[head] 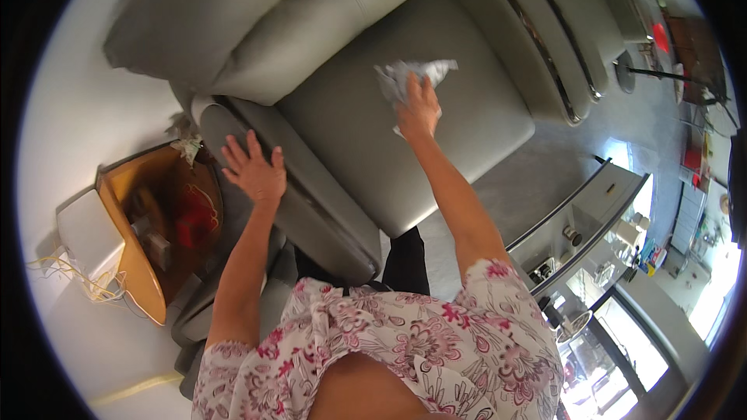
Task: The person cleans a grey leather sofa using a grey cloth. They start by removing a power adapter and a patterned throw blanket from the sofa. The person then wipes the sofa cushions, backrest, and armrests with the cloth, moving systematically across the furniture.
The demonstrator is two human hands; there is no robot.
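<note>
My right hand [419,109] holds a crumpled light grey cloth [402,79] against the seat cushion [344,122] of a grey leather-look sofa. Part of the cloth spreads out beyond my fingertips, and its motion leaves it slightly blurred. My left hand [254,170], fingers spread and with nothing in it, is at the sofa's padded armrest [315,198]; whether the palm presses on it cannot be told. Behind the seat runs the sofa's backrest [315,17].
Left of the armrest stands a wooden corner cabinet [134,268] with red items inside, beside a white box [90,233] and loose yellow cables [105,289]. A coffee table [607,192] bearing cups stands at the right. Another grey sofa section [589,17] is at the upper right.
</note>
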